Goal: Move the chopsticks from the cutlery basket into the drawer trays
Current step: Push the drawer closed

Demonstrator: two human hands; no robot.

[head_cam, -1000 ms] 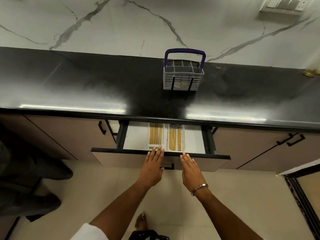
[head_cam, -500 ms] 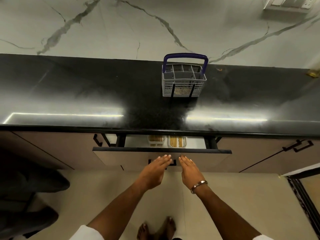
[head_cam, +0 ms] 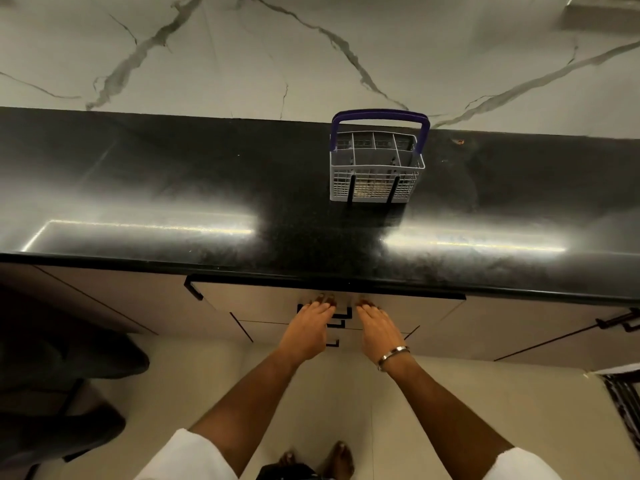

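Observation:
The grey cutlery basket (head_cam: 376,168) with a purple handle stands on the black counter, right of centre near the wall. Its compartments look empty from above. The drawer front (head_cam: 263,299) is flush under the counter edge, so the trays and chopsticks inside are hidden. My left hand (head_cam: 308,325) and my right hand (head_cam: 375,329) lie flat against the drawer front, fingers stretched, on either side of the black handle (head_cam: 341,315). Neither hand holds anything.
The black counter (head_cam: 173,188) runs the full width below a marbled white wall. Cabinet doors with black handles (head_cam: 620,322) flank the drawer. A dark object (head_cam: 69,358) sits on the floor at left. My feet (head_cam: 329,460) show at the bottom.
Both hands pushed the drawer from half open to fully shut. The trays with chopsticks slid out of sight under the counter.

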